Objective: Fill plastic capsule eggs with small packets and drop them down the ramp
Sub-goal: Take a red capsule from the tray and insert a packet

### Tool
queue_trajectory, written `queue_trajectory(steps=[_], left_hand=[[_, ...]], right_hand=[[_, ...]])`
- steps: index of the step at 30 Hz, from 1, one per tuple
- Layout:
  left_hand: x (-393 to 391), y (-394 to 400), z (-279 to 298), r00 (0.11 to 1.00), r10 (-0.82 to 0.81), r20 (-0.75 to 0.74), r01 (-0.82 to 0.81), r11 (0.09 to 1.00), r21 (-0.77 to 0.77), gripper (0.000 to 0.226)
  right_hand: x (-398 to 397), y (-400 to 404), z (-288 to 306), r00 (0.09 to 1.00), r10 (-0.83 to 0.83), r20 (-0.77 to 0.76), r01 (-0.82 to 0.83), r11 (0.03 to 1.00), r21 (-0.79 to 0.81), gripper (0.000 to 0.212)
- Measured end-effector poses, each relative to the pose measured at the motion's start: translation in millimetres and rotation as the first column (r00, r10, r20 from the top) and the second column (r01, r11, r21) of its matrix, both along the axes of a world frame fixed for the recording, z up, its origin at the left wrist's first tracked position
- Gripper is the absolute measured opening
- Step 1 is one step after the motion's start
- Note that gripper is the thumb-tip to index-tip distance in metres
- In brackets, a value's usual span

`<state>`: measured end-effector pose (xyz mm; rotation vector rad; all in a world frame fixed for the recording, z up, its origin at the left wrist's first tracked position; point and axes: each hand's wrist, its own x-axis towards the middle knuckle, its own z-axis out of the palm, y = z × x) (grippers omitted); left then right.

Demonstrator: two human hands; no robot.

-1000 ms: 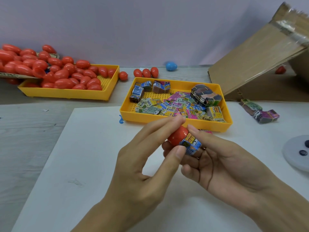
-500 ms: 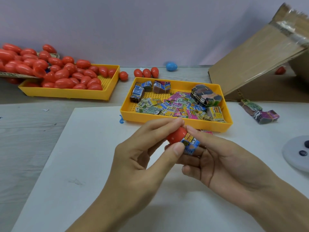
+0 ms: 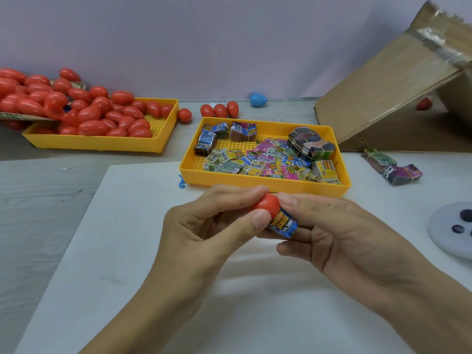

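Observation:
My left hand (image 3: pixel 204 226) pinches a red capsule egg half (image 3: pixel 265 204) between thumb and fingers. My right hand (image 3: pixel 339 233) holds a small blue and yellow packet (image 3: pixel 283 224) against the egg's open end; part of the packet sticks out. Both hands meet just in front of the yellow tray of packets (image 3: pixel 265 183). A second yellow tray (image 3: pixel 102 144) at the back left is heaped with red eggs (image 3: pixel 89 116). The cardboard ramp (image 3: pixel 393 95) slopes up at the back right.
Three red eggs (image 3: pixel 219 109) and a blue egg (image 3: pixel 258 99) lie behind the packet tray. Bundled packets (image 3: pixel 390 167) lie right of it. A white round device (image 3: pixel 452 228) sits at the right edge. A white sheet (image 3: pixel 127 251) covers the table under my hands.
Both hands have shifted slightly away from me toward the tray. The packet has turned and sits closer against the egg half, with my right fingers closing over it.

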<state>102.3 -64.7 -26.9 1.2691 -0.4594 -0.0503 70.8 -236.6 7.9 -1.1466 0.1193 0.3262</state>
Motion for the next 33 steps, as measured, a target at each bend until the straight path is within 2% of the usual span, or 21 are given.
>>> queue_trajectory(steps=[5,8,11,15,19,26,33], left_hand=[[0.3,1.6,1.3,0.999,-0.037,-0.011,0.037,0.999,0.021,0.026],[-0.9,0.2,1.3,0.999,0.004,0.042,-0.006,0.998,0.06,0.027],[-2.1,-1.3,1.0,0.996,0.054,0.065,-0.055,0.998,0.017,0.027],[-1.4,-0.6,0.1,0.993,0.108,0.048,-0.106,0.993,-0.042,0.027],[-1.8,-2.2,-0.1,0.988,0.128,0.09,-0.126,0.992,-0.032,0.027],[-0.8,0.2,2.4,0.988,0.093,0.122,-0.099,0.994,0.039,0.03],[-2.5,1.6,4.3,0.987,0.093,0.129,-0.102,0.993,0.066,0.027]], right_hand=[[-0.6,-1.5,-0.1,1.0,0.012,-0.007,-0.012,1.0,-0.001,0.037],[0.1,-1.3,-0.8,1.0,0.01,-0.016,-0.01,1.0,0.002,0.037],[1.6,0.0,0.5,1.0,0.009,-0.009,-0.009,1.0,0.027,0.037],[0.8,-1.9,4.8,0.993,-0.066,0.095,0.074,0.994,-0.083,0.042],[-2.2,-2.5,5.3,0.983,-0.097,0.158,0.117,0.986,-0.119,0.034],[-2.2,-4.6,4.3,0.986,-0.062,0.153,0.086,0.984,-0.158,0.031],[-0.6,-5.0,2.4,0.993,-0.022,0.115,0.036,0.991,-0.125,0.031]])
